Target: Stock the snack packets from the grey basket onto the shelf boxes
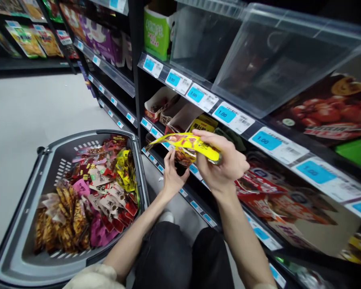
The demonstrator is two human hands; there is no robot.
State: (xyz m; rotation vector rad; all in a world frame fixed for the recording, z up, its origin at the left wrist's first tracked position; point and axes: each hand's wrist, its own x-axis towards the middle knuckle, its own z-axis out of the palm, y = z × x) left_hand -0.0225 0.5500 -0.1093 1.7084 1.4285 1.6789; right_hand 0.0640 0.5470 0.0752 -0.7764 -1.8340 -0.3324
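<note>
Pinched in my right hand (pixel 222 160) is a yellow snack packet (pixel 183 141), held out level above the lower shelf edge. My left hand (pixel 173 174) is just below it, thumb and fingers apart, with the fingertips close to the packet's underside; whether they touch it I cannot tell. Between the left thumb and fingers shows part of a packet with a brown food picture (pixel 185 156). To my left stands a grey shopping basket (pixel 33 212) holding many snack packets: yellow ones (pixel 126 170), white and red ones (pixel 104 178), purple ones (pixel 104 233) and clear brown ones (pixel 61 220).
A shelf rack with blue and white price tags (pixel 225 114) runs along my right. Clear plastic bins (pixel 258 60) and a green box (pixel 158 34) sit on its upper shelf. Open cartons (pixel 159 104) and red packets (pixel 264 184) lie lower. Grey floor (pixel 42 104) spreads behind the basket.
</note>
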